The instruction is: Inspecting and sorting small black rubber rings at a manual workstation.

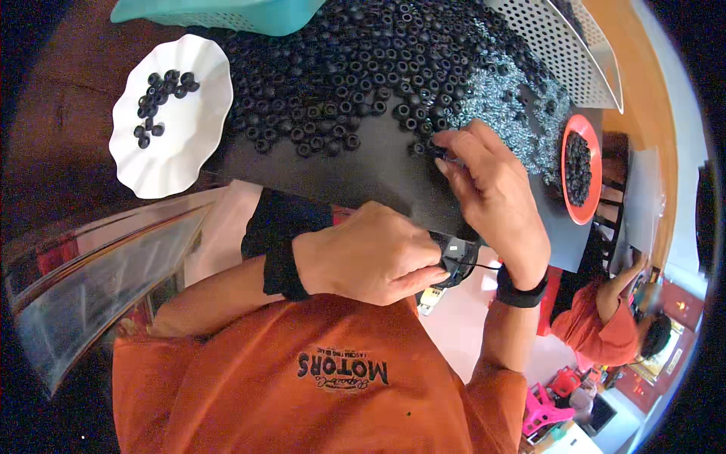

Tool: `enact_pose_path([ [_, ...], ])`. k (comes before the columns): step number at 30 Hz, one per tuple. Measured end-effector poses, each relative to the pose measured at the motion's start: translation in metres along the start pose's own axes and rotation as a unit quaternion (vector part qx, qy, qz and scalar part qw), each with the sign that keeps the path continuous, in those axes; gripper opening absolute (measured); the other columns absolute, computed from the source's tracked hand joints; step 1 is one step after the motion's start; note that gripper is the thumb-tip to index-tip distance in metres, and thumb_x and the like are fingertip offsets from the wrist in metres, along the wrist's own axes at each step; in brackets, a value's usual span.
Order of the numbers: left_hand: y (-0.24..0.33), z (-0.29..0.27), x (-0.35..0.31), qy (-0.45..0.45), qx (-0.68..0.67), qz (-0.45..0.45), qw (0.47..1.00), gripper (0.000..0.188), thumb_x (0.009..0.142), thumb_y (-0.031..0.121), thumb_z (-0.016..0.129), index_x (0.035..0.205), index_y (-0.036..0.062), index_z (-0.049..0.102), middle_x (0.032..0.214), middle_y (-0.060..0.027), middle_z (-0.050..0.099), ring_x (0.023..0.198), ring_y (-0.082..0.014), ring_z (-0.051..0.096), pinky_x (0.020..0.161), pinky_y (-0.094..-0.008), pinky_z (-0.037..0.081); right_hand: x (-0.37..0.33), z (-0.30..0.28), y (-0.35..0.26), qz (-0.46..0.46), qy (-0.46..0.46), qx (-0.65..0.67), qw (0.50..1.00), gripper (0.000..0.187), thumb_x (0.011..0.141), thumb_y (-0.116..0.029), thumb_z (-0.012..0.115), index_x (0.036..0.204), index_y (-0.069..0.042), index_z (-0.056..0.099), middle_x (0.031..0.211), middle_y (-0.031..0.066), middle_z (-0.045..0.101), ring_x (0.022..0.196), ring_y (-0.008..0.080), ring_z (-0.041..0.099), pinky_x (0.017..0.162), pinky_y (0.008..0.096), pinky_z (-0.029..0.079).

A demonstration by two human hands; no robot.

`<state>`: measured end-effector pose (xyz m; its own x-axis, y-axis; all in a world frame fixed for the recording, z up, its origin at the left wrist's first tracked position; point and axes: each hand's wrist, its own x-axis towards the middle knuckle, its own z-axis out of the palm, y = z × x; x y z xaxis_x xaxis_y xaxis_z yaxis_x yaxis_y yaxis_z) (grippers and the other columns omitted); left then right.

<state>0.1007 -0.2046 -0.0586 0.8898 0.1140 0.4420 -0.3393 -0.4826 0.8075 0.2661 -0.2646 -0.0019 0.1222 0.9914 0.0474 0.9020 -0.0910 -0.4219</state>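
My right hand [495, 185] is at the edge of a pile of black ring-shaped parts [370, 68]. Its thumb and fingertips pinch a small dark part [441, 153], too small to tell its exact kind. Below and to the left, my left hand [370, 253] is closed in front of my body. Whatever it may hold is hidden in the fingers. Small shiny silver metal pieces [495, 98] lie heaped beyond my right hand, next to the black rings. Several black parts sit on a white scalloped plate [181, 159] at the left.
A teal basket [227, 13] and a white perforated basket [560, 53] stand at the far side. An orange-red bowl [569, 189] of small black pieces is at the right. Beyond it, at lower right, another person [601, 321] in an orange shirt is present.
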Motion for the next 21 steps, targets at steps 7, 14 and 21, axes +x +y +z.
enact_pose_path([
  [7, -0.007, -0.009, -0.012, 0.029, -0.068, -0.020, 0.997, 0.034, 0.080, 0.013, 0.066, 0.056, 0.0068, 0.042, 0.054, -0.0093, 0.043, 0.047, -0.0306, 0.047, 0.045, -0.0416, 0.035, 0.007, 0.009, -0.005, -0.005, -0.031, -0.011, 0.999, 0.027, 0.076, -0.003, 0.067, 0.101, -0.003, 0.059, 0.081, 0.0140, 0.049, 0.073, 0.0333, 0.055, 0.065, 0.0391, 0.045],
  [14, -0.010, -0.010, -0.013, 0.049, -0.101, -0.009, 0.994, 0.034, 0.081, 0.012, 0.065, 0.057, 0.0066, 0.043, 0.054, -0.0097, 0.044, 0.047, -0.0311, 0.047, 0.045, -0.0416, 0.035, 0.023, 0.016, -0.018, -0.030, -0.050, -0.041, 0.997, 0.027, 0.075, -0.005, 0.067, 0.101, -0.004, 0.060, 0.083, 0.0132, 0.050, 0.071, 0.0331, 0.056, 0.062, 0.0397, 0.046],
  [21, -0.013, -0.011, -0.018, 0.064, -0.123, 0.000, 0.990, 0.032, 0.082, 0.013, 0.064, 0.057, 0.0069, 0.044, 0.055, -0.0093, 0.046, 0.049, -0.0307, 0.049, 0.046, -0.0407, 0.037, 0.045, 0.034, -0.042, -0.081, -0.061, -0.035, 0.994, 0.022, 0.076, -0.011, 0.067, 0.095, -0.004, 0.058, 0.083, 0.0123, 0.049, 0.071, 0.0340, 0.057, 0.059, 0.0414, 0.047],
])
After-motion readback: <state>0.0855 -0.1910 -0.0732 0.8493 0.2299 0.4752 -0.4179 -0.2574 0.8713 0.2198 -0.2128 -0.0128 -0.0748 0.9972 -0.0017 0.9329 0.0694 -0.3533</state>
